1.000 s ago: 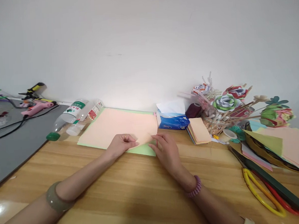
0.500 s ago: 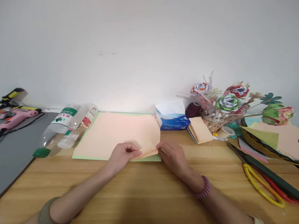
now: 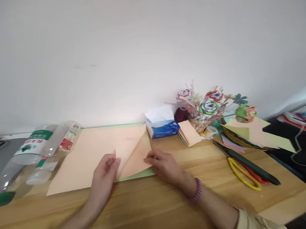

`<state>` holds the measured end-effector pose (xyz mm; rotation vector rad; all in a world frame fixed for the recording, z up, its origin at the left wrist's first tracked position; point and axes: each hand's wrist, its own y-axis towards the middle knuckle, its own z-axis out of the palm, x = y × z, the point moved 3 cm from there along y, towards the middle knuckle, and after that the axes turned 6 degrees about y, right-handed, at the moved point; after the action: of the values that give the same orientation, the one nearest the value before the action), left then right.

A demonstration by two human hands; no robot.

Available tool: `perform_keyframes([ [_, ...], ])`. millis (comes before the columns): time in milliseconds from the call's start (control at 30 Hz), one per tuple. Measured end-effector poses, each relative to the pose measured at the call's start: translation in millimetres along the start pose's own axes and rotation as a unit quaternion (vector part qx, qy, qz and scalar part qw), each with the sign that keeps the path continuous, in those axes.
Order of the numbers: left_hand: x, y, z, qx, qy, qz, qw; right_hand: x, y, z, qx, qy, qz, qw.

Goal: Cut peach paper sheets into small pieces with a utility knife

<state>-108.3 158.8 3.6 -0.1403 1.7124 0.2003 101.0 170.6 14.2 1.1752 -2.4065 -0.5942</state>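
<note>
A peach paper sheet [image 3: 90,149] lies on top of a stack, and its near right part is lifted and curled back. My left hand [image 3: 105,176] pinches that raised part between thumb and fingers. Below the curl, another peach sheet [image 3: 137,160] shows, with a green sheet [image 3: 146,172] under it at the near right edge. At the right edge of the stack, my right hand [image 3: 163,164] has its fingertips together by the lower sheet's corner. Whether it grips that corner is hard to see.
Clear plastic bottles [image 3: 37,144] lie left of the stack. A blue tissue pack [image 3: 162,127] and a pile of small paper cards [image 3: 190,133] stand to the right. Beyond are paper flowers [image 3: 209,107], a tape roll [image 3: 211,131] and yellow-handled scissors [image 3: 243,174].
My left hand has lifted the top sheet's near right part and folded it back leftward. My right hand has come off that sheet's corner. The view has turned to the right.
</note>
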Motion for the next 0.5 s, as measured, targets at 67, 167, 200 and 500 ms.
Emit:
perform_keyframes([
  [67, -2.1, -0.4, -6.3, -0.061, 0.001, 0.026, 0.998, 2.8, 1.3, -2.2, 0.024, 0.004, -0.001, 1.000],
  [167, -0.5, 0.1, -16.7, -0.139, 0.002, 0.047, 0.989, 9.0, 1.2, -5.5, 0.064, 0.006, -0.023, 0.998],
  [200, 0.7, 0.5, -19.8, -0.156, -0.001, 0.049, 0.987, 10.4, 1.1, -4.5, 0.084, 0.004, -0.032, 0.996],
  [500, -30.3, -21.7, -19.3, -0.119, 0.066, 0.316, 0.939, -1.4, 14.1, 8.8, 0.088, -0.015, 0.064, 0.994],
])
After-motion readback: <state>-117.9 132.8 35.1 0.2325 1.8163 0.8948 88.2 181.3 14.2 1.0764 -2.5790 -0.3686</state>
